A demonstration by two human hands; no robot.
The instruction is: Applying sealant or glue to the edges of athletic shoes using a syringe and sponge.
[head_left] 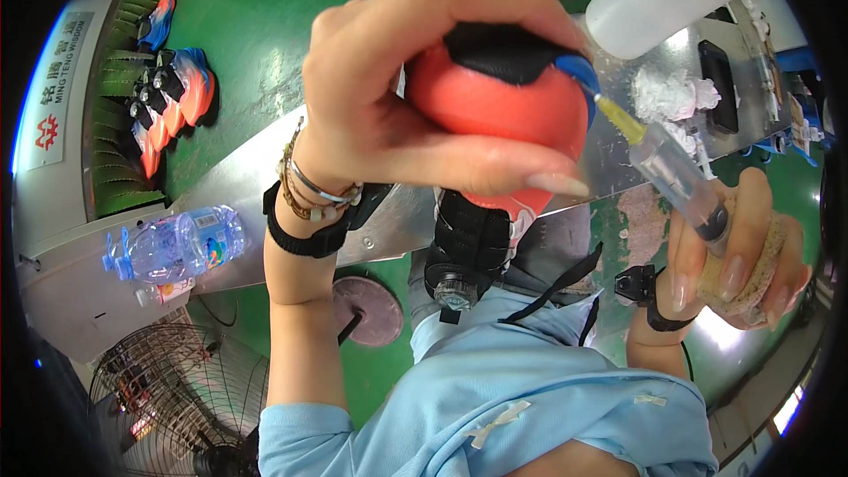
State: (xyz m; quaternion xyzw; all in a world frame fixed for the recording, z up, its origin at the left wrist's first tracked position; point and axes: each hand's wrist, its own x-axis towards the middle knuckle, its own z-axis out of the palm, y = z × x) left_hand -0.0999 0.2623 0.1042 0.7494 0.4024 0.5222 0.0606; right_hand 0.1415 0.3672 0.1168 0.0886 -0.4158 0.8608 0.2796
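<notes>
Left hand (367,79) is curling round a shoe (503,115) in the upper centre of the frame, fingers arching over the top and thumb lying along the lower side; it is grasping firmly. The shoe is showing its coral rounded end toward the camera, with black material above and a blue edge at its right; the black lower part, bearing a round dial (455,291), is hanging toward the middle of the frame.

Right hand (742,238), right of frame, is grasping two things at once: a clear syringe (671,172) between the fingers and a sponge (757,272) behind them. The syringe is slanting up and left, its yellow tip (623,119) pointing at the shoe's blue edge; whether it is touching, cannot tell.

Upper right: a white tub (658,0) is leaning into view, crumpled paper (676,95) and a dark phone-like device (718,87) lying near it on the metal bench (265,168).

Upper left: more shoes (190,93) are resting on a rack (124,124), similarly coral with some blue.

Left edge: bottles (203,238) with blue caps are appearing sideways; below them a wire-caged fan (177,380) is standing.

Bottom: the person is wearing a pale blue shirt (548,397).
</notes>
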